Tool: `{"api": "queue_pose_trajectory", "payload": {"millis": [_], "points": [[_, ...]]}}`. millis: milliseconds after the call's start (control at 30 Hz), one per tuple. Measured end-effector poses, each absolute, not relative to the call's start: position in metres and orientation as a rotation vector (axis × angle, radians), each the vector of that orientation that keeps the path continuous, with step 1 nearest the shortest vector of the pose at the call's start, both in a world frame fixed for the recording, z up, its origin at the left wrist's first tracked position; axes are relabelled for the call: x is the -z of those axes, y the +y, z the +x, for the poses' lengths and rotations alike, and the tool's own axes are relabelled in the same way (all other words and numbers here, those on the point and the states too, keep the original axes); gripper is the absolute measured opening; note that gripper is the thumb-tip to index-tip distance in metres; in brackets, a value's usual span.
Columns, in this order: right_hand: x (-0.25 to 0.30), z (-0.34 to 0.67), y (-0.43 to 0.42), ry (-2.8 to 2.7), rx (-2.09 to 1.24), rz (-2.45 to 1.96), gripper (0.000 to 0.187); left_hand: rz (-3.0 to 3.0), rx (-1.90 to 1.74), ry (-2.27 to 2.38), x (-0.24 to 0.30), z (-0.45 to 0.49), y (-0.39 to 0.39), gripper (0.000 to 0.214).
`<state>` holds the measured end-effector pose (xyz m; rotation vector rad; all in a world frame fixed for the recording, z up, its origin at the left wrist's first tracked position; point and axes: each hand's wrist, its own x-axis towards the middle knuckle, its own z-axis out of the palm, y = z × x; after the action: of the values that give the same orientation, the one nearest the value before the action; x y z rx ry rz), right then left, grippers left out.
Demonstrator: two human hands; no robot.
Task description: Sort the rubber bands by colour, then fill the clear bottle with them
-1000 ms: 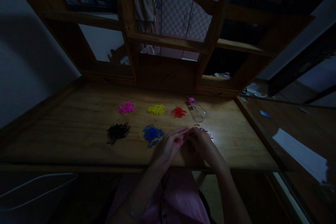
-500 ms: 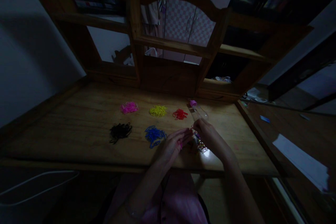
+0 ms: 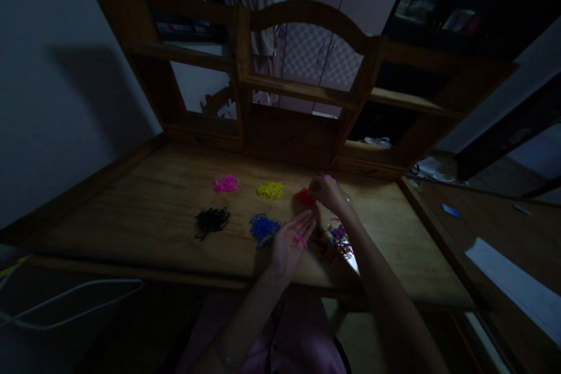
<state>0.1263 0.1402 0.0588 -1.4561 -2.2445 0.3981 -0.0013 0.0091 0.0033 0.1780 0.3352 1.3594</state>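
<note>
The left hand (image 3: pixel 288 246) is palm up by the table's (image 3: pixel 149 198) near edge, its grip spread wide, fingers pointing to the far edge and a bit right. A little pink band (image 3: pixel 300 240) sits in that palm. It's too small and dark for me to say which way its long side goes. The right hand (image 3: pixel 324 190) reaches to the red bands (image 3: pixel 305 197), right of the table's middle, fingers bunched. I can't tell if that grip has one. It hides part of the red pile. The right arm covers some mixed bands (image 3: pixel 336 235) closer to the near edge.
</note>
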Motion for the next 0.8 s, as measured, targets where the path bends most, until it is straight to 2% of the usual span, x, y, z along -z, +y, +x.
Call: {"api": "queue_pose_trajectory", "payload": {"millis": [233, 467, 633, 800], "points": [[-0.061, 0.129, 0.136, -2.113, -0.382, -1.456, 0.01, 0.187, -1.313, 0.318, -0.014, -0.01, 0.004, 0.04], [-0.072, 0.142, 0.113, -1.903, -0.372, -1.37, 0.028, 0.112, -1.271, 0.327, -0.039, -0.021, -0.015, 0.057], [-0.08, 0.159, 0.058, -1.721, -0.467, -1.331, 0.033, -0.122, -1.304, 0.459, -0.054, -0.057, -0.021, 0.039], [-0.064, 0.184, 0.004, -1.631, -0.391, -1.479, 0.025, -0.059, -1.616, 0.647, -0.062, -0.144, 0.032, 0.028]]}}
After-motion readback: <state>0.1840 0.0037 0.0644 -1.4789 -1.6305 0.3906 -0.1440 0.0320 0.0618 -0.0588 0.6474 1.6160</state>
